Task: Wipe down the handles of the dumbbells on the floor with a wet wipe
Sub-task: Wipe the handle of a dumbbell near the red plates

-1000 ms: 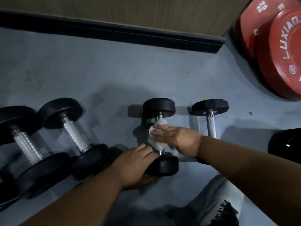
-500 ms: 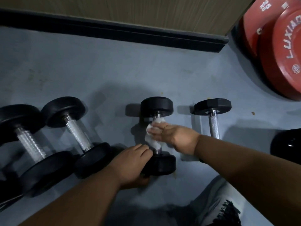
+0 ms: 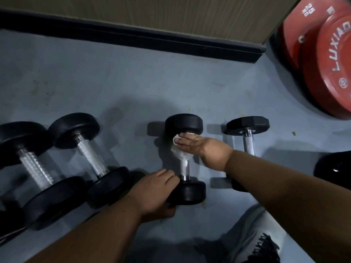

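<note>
Four dumbbells lie on the grey floor: two big round-head ones at left, the mid dumbbell, and a hex-head dumbbell partly hidden behind the right forearm. Right hand, fingers straight, presses the white wet wipe on the mid handle's far end. Left hand grips its near head. Two red plates at far right; shoe at the bottom.
</note>
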Action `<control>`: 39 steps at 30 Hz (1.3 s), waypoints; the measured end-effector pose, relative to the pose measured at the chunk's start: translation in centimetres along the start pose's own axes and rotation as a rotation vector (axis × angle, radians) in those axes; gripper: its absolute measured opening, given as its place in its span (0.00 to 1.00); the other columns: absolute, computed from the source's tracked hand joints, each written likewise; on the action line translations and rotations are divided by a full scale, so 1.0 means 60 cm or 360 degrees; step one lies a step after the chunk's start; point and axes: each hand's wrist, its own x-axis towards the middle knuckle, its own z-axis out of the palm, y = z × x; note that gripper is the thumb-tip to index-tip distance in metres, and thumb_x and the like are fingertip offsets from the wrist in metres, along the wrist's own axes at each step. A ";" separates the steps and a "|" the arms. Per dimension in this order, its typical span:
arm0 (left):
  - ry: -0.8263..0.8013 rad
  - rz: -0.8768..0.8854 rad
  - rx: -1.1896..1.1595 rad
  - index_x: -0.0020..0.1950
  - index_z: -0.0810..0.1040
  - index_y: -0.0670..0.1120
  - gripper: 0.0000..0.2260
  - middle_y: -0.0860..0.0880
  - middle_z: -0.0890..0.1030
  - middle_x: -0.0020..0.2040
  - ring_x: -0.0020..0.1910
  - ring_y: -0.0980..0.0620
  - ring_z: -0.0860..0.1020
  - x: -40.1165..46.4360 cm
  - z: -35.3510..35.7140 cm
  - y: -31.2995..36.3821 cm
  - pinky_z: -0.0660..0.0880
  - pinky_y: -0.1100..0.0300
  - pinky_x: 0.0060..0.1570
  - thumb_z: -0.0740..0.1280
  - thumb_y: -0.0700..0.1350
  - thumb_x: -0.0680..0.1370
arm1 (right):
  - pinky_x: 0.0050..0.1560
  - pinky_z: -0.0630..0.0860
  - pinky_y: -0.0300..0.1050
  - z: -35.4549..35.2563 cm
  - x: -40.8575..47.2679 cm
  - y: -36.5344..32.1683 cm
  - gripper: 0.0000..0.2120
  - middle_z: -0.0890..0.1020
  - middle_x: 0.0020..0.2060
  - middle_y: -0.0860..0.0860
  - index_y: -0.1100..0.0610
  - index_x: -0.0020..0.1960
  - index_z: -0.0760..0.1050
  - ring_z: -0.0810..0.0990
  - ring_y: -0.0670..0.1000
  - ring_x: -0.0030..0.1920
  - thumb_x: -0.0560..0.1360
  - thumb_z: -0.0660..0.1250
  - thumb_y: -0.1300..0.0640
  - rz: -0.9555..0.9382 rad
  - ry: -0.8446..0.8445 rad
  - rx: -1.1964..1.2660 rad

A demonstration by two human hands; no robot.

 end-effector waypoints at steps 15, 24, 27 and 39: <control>0.0242 -0.0026 0.0067 0.62 0.72 0.50 0.26 0.52 0.72 0.56 0.52 0.50 0.71 0.009 0.021 0.046 0.75 0.56 0.42 0.69 0.56 0.66 | 0.74 0.62 0.59 0.019 -0.004 -0.014 0.36 0.69 0.74 0.55 0.61 0.71 0.72 0.59 0.58 0.77 0.65 0.67 0.79 -0.0045 -0.0086 0.0039; 0.0303 -0.0004 0.0090 0.65 0.71 0.53 0.31 0.54 0.78 0.54 0.46 0.50 0.78 0.015 0.029 0.052 0.75 0.57 0.30 0.75 0.60 0.66 | 0.76 0.60 0.55 0.026 -0.026 -0.025 0.30 0.67 0.75 0.55 0.61 0.73 0.70 0.58 0.57 0.78 0.72 0.65 0.73 -0.0231 -0.0106 -0.0066; 0.0324 0.0002 0.0006 0.64 0.69 0.54 0.32 0.55 0.77 0.54 0.47 0.51 0.78 0.010 0.027 0.049 0.76 0.55 0.32 0.77 0.58 0.65 | 0.76 0.60 0.50 0.018 0.009 0.004 0.33 0.70 0.73 0.55 0.61 0.69 0.74 0.61 0.57 0.77 0.67 0.64 0.80 -0.0015 0.0014 0.0044; 0.0429 0.0134 0.0024 0.67 0.69 0.51 0.33 0.52 0.78 0.56 0.48 0.50 0.77 0.006 0.043 0.022 0.80 0.55 0.35 0.76 0.58 0.66 | 0.75 0.61 0.55 0.021 -0.004 -0.018 0.31 0.70 0.73 0.57 0.62 0.70 0.73 0.61 0.60 0.76 0.68 0.67 0.77 -0.0215 -0.0045 -0.0003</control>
